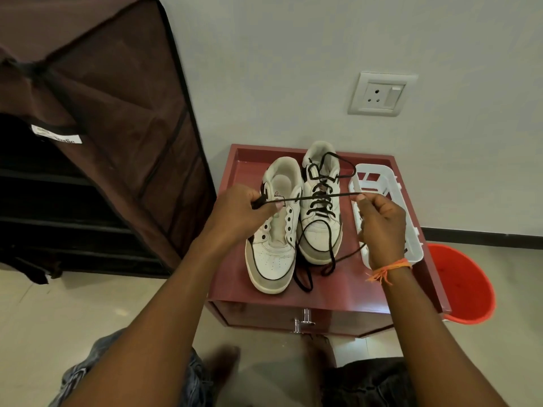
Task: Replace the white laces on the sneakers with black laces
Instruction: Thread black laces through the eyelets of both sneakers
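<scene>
A low red cabinet (346, 292) stands against a pale wall, bearing two white sneakers side by side: the unlaced sneaker (274, 230) and the black-laced sneaker (321, 207). Above them, the left hand (241, 212) and right hand (382, 224) each pinch a loose black lace (320, 196) stretched taut between them. A white basket (411, 251) sits at the cabinet's right edge; an orange bucket (464, 286) stands on the tiled floor beside it, a brown fabric rack (117, 127) to its left.

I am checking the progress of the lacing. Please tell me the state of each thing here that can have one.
Left sneaker: unlaced, eyelets empty.
Right sneaker: laced with black lace, ends loose.
Black lace: stretched taut between both hands.
Left hand: grips one end of the lace.
Right hand: pinches the lace.
White basket: upright; contents unclear.
Drawer: closed.
Fabric rack: front cover open.
</scene>
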### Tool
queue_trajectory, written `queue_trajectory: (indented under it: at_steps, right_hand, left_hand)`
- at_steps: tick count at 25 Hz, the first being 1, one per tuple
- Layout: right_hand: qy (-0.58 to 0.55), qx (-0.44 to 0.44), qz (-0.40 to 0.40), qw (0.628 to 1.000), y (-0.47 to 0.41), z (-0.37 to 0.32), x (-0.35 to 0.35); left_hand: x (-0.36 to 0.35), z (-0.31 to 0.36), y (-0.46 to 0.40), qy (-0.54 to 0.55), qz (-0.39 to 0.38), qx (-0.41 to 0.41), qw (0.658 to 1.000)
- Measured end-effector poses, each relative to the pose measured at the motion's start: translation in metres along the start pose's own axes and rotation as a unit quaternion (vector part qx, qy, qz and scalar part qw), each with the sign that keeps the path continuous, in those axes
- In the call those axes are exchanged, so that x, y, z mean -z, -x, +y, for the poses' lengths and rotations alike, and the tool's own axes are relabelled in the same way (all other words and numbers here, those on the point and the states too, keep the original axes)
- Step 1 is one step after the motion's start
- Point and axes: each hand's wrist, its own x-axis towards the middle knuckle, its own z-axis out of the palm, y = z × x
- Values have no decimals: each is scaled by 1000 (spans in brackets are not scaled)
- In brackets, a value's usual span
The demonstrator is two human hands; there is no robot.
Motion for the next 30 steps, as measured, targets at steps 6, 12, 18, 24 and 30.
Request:
queue_trajectory:
  at_steps: [6,12,18,24,30]
  right_hand:
    - [208,-31,19,977,-17,18,32]
    - [359,143,19,922,-7,14,21]
    - [142,249,-272,918,41,-6,-52]
    - [243,184,-125,944,-4,9,-5]
    - [326,65,-83,939,-20,21,24]
  left_hand:
    - [14,5,-3,245,23,61,967]
    - [20,3,2,93,-80,40,992]
    - [5,12,5,45,-155,-19,987]
    - [25,1,3,18,-81,-15,996]
    - [26,-4,1,9,-124,15,992]
